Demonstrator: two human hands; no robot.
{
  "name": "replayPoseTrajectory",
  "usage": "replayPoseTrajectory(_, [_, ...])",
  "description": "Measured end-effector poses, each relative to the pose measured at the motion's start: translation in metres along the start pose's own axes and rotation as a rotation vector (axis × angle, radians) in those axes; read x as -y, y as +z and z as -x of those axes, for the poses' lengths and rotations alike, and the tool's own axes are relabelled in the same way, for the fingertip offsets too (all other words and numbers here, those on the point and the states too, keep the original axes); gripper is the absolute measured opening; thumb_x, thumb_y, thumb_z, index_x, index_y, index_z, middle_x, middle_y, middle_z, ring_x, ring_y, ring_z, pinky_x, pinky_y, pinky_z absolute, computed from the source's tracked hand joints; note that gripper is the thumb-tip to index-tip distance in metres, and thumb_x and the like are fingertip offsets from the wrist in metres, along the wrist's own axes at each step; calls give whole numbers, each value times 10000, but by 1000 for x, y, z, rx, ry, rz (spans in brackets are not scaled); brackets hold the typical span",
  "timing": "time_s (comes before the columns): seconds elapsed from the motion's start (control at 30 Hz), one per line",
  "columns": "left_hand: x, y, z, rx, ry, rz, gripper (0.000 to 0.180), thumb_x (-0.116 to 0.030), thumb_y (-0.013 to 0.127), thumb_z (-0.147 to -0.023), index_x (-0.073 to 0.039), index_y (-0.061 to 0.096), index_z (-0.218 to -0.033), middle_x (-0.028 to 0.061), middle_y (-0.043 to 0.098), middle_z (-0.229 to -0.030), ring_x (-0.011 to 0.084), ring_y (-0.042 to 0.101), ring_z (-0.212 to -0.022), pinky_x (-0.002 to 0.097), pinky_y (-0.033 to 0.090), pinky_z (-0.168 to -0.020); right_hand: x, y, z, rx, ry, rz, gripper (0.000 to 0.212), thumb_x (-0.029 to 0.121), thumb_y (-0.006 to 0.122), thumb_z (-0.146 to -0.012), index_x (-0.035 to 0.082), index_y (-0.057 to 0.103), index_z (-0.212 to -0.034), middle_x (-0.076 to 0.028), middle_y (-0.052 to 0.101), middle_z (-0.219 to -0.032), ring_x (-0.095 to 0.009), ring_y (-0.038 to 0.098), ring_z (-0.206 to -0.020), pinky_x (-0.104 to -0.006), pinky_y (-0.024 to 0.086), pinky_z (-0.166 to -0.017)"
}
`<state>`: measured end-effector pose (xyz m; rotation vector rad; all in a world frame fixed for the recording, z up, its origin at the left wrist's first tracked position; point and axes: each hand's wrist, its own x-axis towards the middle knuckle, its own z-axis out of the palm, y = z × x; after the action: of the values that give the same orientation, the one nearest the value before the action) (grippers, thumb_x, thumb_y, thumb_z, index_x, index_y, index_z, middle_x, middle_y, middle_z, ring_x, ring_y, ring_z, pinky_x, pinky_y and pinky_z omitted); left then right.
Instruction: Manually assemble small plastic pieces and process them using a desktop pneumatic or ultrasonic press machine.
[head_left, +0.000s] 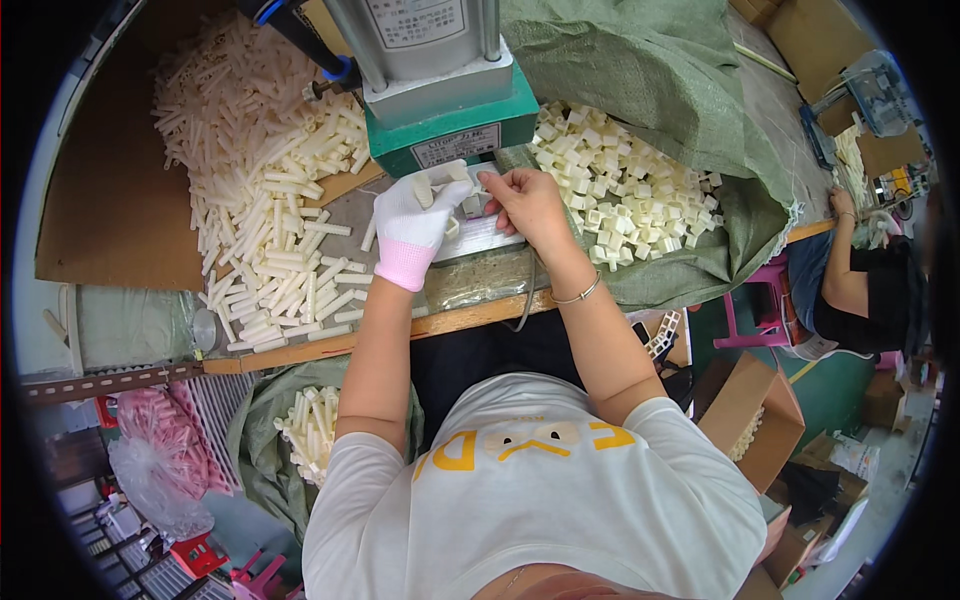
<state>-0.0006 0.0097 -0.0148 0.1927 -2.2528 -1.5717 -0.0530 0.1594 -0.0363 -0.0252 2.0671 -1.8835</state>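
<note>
My left hand (pixel 408 222), in a white glove with a pink cuff, is closed under the front of a green and grey press (pixel 445 130). A cream plastic tube (pixel 423 191) sticks out between its fingers. Bare and with a bracelet at the wrist, my right hand (pixel 532 208) is beside it, thumb and fingers drawn together at the small metal fixture (pixel 473 205). What those fingertips pinch is too small to make out. Both hands are over a light plate (pixel 480 238) at the bench's front.
Cream tubes (pixel 285 220) are heaped on the left of the bench, beside a cardboard sheet (pixel 110 190). Cream cube-shaped connectors (pixel 625 190) lie on a green woven sack (pixel 740 220) to the right. The wooden bench edge (pixel 330 347) runs before me. Another person's arm (pixel 845 260) is at far right.
</note>
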Motion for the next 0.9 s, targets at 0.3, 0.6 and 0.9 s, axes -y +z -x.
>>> replayPoseTrajectory(0.3, [0, -1, -6, 78, 67, -121, 290, -274, 724, -786, -41, 720, -959, 121, 698, -805, 227, 672, -721, 300, 508, -660, 6, -8, 19, -89, -153, 145, 333, 270, 649, -887, -43, 659, -773, -83, 652, -619, -118, 578, -431, -259, 437, -406])
replayPoseTrajectory(0.6, [-1, -1, -1, 90, 61, -239, 247, -264, 698, -807, -41, 669, -910, 121, 661, -844, 290, 652, -787, 346, 498, -712, -11, -130, 50, -449, -331, 1009, 225, 203, 748, -757, 60, 722, -928, -119, 655, -892, -272, 628, -868, -370, 506, -728])
replayPoseTrajectory(0.9, [8, -48, 1, -36, -44, 213, 144, -179, 567, -906, -48, 589, -962, 104, 654, -999, 183, 598, -736, 351, 501, -703, -31, -150, 30, -239, -496, 1211, 251, 102, 709, -673, 49, 700, -918, -150, 641, -892, -332, 562, -924, -417, 460, -839])
